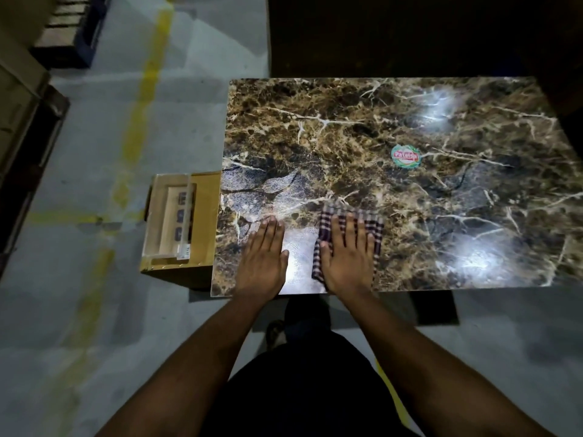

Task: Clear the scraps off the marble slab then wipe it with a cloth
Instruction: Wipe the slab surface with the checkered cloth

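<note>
A brown, white-veined marble slab (410, 127) lies in front of me, with a round green and red sticker (405, 156) near its middle. My right hand (348, 252) presses flat, fingers straight, on a dark checked cloth (328, 219) near the slab's front edge. My left hand (263, 253) rests flat on the bare marble just left of the cloth. I see no loose scraps on the slab. A duller, dusty-looking patch (258, 190) shows on the marble beyond my left hand.
A cardboard box (205, 222) holding a clear-packed item (172, 216) stands on the grey floor against the slab's left edge. Yellow lines (138, 115) cross the floor. Stacked cartons (19, 99) and a pallet (72, 29) are at the far left.
</note>
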Available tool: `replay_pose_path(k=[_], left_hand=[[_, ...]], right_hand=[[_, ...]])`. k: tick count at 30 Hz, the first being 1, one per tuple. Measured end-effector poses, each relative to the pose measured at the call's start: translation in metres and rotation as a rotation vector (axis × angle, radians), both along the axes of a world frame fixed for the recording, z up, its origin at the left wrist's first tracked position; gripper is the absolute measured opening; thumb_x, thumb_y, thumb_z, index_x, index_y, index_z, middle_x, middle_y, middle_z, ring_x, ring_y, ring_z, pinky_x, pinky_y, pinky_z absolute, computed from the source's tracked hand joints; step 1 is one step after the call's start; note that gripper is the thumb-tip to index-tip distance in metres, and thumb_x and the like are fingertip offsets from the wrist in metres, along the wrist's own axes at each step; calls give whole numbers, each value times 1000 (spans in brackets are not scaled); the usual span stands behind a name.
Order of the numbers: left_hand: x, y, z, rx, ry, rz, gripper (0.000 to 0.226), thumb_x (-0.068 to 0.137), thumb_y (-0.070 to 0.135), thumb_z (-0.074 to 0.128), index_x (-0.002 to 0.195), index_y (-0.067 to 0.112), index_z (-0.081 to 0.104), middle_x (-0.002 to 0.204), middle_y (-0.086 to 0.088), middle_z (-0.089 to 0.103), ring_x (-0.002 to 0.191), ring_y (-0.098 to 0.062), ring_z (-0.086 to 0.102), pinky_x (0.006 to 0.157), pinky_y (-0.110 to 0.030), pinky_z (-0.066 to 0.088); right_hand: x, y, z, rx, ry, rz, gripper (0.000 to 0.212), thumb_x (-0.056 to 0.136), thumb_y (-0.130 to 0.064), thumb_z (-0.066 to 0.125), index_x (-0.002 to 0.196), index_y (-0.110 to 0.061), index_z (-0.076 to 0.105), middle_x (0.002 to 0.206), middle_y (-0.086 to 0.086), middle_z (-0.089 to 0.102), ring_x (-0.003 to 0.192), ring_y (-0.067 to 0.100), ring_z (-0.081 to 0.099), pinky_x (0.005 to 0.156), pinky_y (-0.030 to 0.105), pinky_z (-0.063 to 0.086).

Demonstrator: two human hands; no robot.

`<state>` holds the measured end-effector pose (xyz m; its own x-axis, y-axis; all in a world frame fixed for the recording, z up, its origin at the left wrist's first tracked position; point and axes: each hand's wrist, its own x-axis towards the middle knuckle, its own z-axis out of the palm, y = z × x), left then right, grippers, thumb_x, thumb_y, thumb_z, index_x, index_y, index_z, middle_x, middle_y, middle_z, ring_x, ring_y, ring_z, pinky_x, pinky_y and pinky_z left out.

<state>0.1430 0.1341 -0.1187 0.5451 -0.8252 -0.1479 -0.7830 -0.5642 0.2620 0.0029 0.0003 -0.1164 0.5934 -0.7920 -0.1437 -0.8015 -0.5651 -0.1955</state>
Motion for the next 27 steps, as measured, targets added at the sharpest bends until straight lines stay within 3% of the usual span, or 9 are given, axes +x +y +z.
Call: replay_pose_path(k=[5,10,13,16,19,21,23,27], left_hand=[[-13,2,-1,17,31,14,61,108,39,23,162,15,6,170,-4,-1,156,-18,-4,125,-39,-1],[-14,-2,-6,-5,1,21,62,106,36,29,162,13,14,170,-4,6,157,-20,5,126,-43,11],[-17,-10,-5,-4,12,10,62,107,37,28,162,14,13,170,-4,8,157,-19,2,127,-43,8],[-21,-31,-1,-16,44,-2,62,108,40,27,162,13,13,170,-4,9,157,-20,2,126,-38,4],[-23,-59,-1,-20,40,-64,61,108,41,23,162,15,10,171,-2,4,157,-17,-2,125,-35,-3],[-20,-74,-1,-23,45,-56,61,108,42,21,162,16,8,171,-1,3,157,-16,-4,127,-36,-2],[-16,-84,-2,-21,41,-62,62,108,43,21,162,16,8,170,-1,3,157,-16,-3,127,-37,1],[-8,-102,0,-18,40,-21,62,108,41,21,162,15,7,170,-2,2,157,-17,-2,127,-39,4]], right_hand=[[16,37,2,104,17,143,72,97,-59,3,163,-31,-3,171,4,-9,157,26,-13,126,47,-7],[-20,-29,-5,11,74,3,71,100,-57,13,164,-26,9,171,10,6,158,30,0,127,50,1],[-55,-29,0,-17,35,-88,72,98,-55,17,162,-23,21,169,13,20,157,32,11,126,52,11],[-44,-4,-4,15,35,-15,71,99,-55,18,163,-26,14,170,10,13,158,31,7,127,50,6],[-22,-38,-7,13,-4,77,68,101,-56,17,163,-29,11,171,8,10,158,29,5,127,49,5],[-25,-78,-9,6,64,5,67,103,-57,16,163,-30,4,171,7,4,158,28,-3,127,49,1],[-42,-95,-10,-20,73,-101,69,101,-56,18,164,-27,9,171,9,9,158,29,1,127,51,5],[-52,-62,-2,-30,38,-133,73,98,-55,19,163,-23,14,169,11,16,157,32,10,126,52,9]])
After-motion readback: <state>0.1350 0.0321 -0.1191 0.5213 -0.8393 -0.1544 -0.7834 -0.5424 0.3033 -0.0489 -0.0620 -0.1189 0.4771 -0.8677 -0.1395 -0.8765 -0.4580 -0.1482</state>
